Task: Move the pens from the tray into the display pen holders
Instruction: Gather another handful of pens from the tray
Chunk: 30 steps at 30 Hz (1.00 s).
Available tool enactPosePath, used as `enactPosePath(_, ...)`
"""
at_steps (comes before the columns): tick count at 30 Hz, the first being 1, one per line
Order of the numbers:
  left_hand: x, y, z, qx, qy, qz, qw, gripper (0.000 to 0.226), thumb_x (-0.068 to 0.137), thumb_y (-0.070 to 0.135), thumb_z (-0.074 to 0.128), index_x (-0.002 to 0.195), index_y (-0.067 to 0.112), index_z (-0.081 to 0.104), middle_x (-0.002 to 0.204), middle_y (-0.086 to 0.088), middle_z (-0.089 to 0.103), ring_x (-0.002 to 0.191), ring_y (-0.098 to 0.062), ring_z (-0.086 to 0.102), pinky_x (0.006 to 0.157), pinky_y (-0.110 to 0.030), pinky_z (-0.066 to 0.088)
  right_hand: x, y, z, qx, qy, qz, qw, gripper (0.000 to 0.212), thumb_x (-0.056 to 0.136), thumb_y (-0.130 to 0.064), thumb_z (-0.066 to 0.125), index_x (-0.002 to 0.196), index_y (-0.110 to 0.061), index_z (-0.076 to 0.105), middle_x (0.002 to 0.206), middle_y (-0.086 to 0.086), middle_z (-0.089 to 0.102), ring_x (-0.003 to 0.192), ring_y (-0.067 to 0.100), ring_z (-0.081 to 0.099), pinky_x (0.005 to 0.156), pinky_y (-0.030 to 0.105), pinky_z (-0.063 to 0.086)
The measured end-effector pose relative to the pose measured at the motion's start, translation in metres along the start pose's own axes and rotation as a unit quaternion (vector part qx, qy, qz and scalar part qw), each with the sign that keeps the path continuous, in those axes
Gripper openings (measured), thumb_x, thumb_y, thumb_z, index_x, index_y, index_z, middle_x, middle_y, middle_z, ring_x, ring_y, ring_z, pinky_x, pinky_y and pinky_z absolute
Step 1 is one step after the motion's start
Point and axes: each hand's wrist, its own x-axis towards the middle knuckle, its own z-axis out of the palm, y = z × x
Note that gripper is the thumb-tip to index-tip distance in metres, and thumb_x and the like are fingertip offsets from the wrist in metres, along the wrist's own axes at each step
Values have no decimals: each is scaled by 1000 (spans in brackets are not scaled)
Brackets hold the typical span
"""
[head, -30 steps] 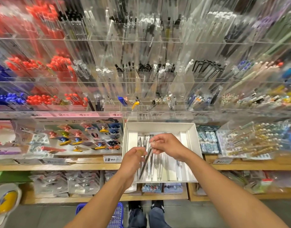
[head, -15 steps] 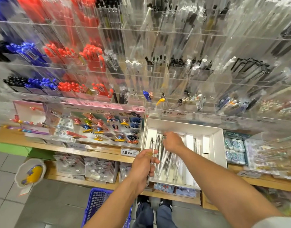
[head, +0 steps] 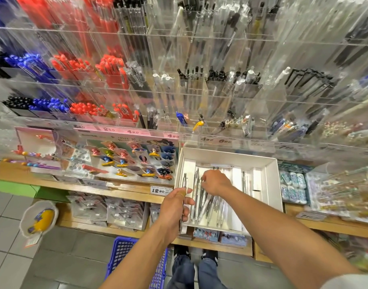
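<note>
A white tray [head: 271, 180] rests on the wooden shelf with several silver pens [head: 208, 207] lying loose in it. My left hand [head: 174, 209] grips an upright silver pen [head: 184, 182] at the tray's left edge. My right hand [head: 215, 181] is down inside the tray, fingers curled on the loose pens; I cannot tell whether it holds one. Clear acrylic pen holders [head: 199, 97] fill the wall above, with red, blue, black and clear pens.
A card of colourful clips [head: 133, 159] stands left of the tray. Erasers [head: 292, 187] and packed pens [head: 345, 190] lie to its right. A blue basket [head: 124, 259] sits on the tiled floor by my feet. Price labels [head: 161, 190] line the shelf edges.
The camera has swung left and closer. My right hand left the pen held in my left hand and reached down into the tray. My left hand keeps its pen.
</note>
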Motion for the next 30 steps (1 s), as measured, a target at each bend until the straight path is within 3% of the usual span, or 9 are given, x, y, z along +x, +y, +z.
enactPosePath(3, 0, -2, -2, -1, 1, 3, 1000, 27, 105, 17, 38, 113, 12, 63, 67, 0, 59, 45, -9, 37, 45, -23, 28, -2, 0, 0, 15, -4, -3, 1000, 17, 89, -21, 55, 105, -17, 59, 106, 4, 61, 93, 25, 61, 82, 38, 53)
enactPosePath(6, 1, -4, -2, -6, 1, 5, 1000, 26, 105, 19, 39, 113, 11, 62, 68, 0, 59, 46, -10, 37, 44, -23, 28, -5, 3, -2, 108, -10, -12, 994, 5, 90, -18, 58, 91, -19, 54, 99, 3, 62, 87, 23, 60, 72, 32, 49)
enactPosePath(10, -3, -5, -3, -5, -2, 12, 1000, 25, 105, 22, 41, 111, 12, 63, 68, 0, 61, 46, -10, 38, 44, -23, 30, -17, 7, -8, 223, -20, -24, 974, 15, 94, -15, 57, 82, -23, 54, 80, -2, 66, 68, 8, 64, 54, 18, 46)
enactPosePath(17, -8, -5, -6, 5, -1, 19, 1000, 24, 103, 17, 41, 111, 13, 63, 75, -3, 60, 47, -10, 40, 46, -24, 31, -44, 20, -42, 392, 45, -46, 918, 5, 92, -13, 64, 94, -14, 60, 86, 9, 69, 73, 16, 65, 79, 38, 56)
enactPosePath(20, -8, -2, -4, 17, -6, 36, 999, 22, 102, 15, 43, 111, 13, 63, 80, -3, 63, 52, -10, 44, 49, -25, 33, -61, 18, -62, 479, 9, -88, 873, 6, 92, -6, 63, 94, -10, 60, 79, 9, 67, 67, 15, 65, 70, 31, 56)
enactPosePath(25, -7, 6, 6, 89, -36, 86, 992, 22, 96, 36, 60, 100, 15, 62, 95, 0, 64, 75, -14, 48, 67, -29, 40, -82, 5, -79, 547, -59, -129, 825, 7, 92, -1, 61, 97, -5, 59, 74, 7, 66, 67, 16, 65, 64, 23, 56)
enactPosePath(30, -6, 12, 16, 104, -97, 76, 987, 23, 98, 34, 58, 106, 13, 55, 79, -1, 63, 56, -9, 44, 54, -23, 39, -79, 0, -75, 583, -70, -131, 798, 12, 90, -1, 63, 101, -4, 60, 71, 4, 67, 68, 15, 66, 65, 22, 56)
